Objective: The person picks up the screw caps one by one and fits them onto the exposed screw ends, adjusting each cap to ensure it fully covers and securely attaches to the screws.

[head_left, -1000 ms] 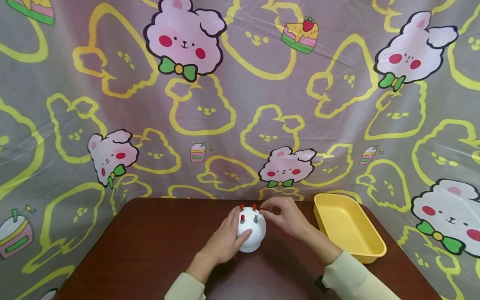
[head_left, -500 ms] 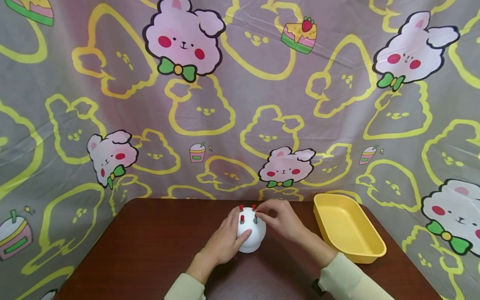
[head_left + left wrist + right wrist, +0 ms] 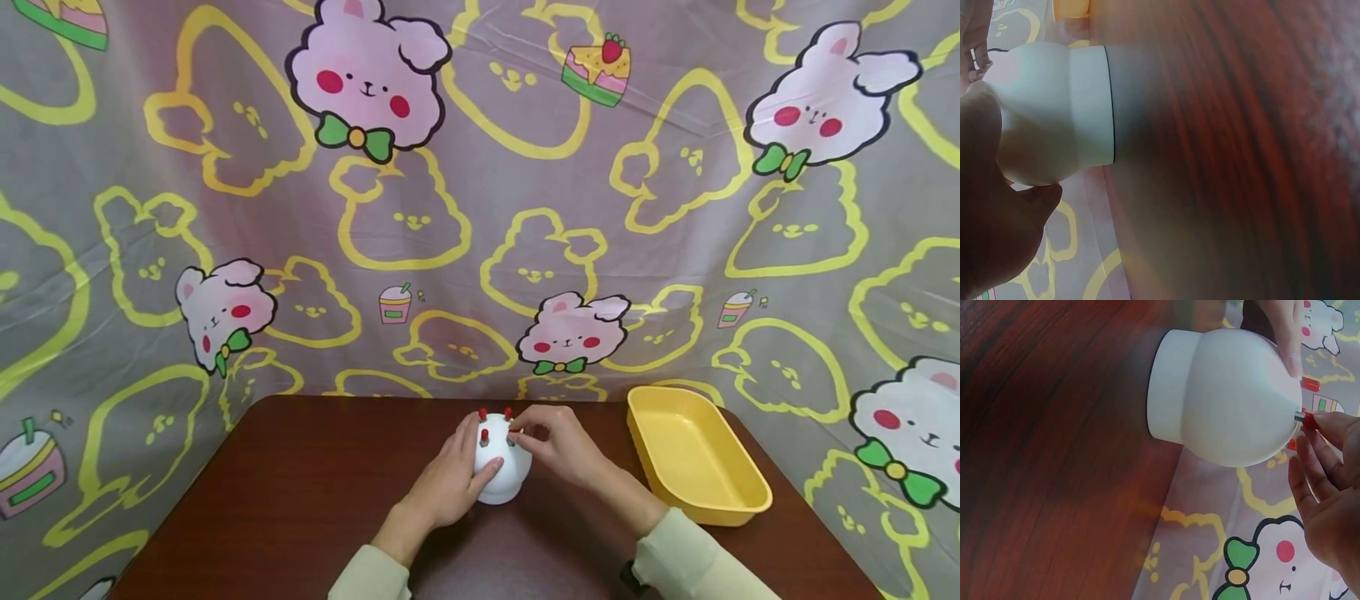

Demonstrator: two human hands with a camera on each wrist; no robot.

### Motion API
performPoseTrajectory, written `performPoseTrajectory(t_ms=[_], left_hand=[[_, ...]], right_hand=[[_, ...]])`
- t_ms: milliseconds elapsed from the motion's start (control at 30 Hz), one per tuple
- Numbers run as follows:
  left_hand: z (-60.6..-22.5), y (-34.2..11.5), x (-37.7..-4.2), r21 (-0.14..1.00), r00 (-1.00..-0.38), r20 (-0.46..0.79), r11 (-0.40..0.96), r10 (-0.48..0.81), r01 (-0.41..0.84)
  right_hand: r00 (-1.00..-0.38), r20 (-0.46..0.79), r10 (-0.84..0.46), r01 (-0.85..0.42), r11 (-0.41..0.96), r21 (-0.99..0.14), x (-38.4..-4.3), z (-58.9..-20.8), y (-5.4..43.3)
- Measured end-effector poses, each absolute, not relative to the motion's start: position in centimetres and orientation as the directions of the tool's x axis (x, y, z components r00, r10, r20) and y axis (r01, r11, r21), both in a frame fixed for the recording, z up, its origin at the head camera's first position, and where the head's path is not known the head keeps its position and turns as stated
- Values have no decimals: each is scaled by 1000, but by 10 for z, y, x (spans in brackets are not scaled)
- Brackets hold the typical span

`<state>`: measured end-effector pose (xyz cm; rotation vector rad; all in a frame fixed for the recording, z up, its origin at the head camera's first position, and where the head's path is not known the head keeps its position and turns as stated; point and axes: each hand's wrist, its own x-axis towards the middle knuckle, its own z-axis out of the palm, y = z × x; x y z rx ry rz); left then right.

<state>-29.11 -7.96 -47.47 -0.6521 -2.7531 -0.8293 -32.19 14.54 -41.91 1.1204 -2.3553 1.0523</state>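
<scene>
A white rounded body [image 3: 504, 479] with a narrower base stands on the table, several short metal posts rising from its top. Red caps cover the far-left, far-right and near-left posts; one is the near-left red cap [image 3: 484, 436]. My left hand [image 3: 446, 479] grips the body's left side, thumb across the front and fingers behind. With thumb and forefinger, my right hand [image 3: 562, 442] pinches another red cap [image 3: 1311, 420] at the near-right metal post [image 3: 1299, 416]. In the right wrist view the silver post shows below that cap. How deeply the cap sits is hidden by the fingers.
A yellow plastic tray [image 3: 686, 454] lies to the right of my right forearm. The dark brown wooden table [image 3: 300, 483] ends at a printed curtain [image 3: 465, 208] behind and at both sides.
My right hand has moved left and slightly nearer, bringing the red cap from beside the white body to the near-right bare post. My left hand keeps its place.
</scene>
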Motion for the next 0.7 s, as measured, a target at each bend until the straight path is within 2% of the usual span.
performPoseTrajectory(t_ms=[233, 400, 600, 700], left_hand=[[-475, -79, -295, 486, -884, 295, 740, 362, 465], [-475, -81, -293, 496, -885, 279, 733, 372, 465], [-464, -94, -290, 559, -887, 228, 692, 402, 457], [-458, -105, -288, 565, -892, 211, 694, 400, 445]], right_hand=[[-663, 549, -509, -749, 439, -497, -322, -423, 147], [-644, 565, -516, -765, 416, -492, -317, -429, 151], [-610, 611, -505, -793, 393, -467, -312, -430, 158], [-615, 622, -485, -788, 414, -456, -311, -431, 165]])
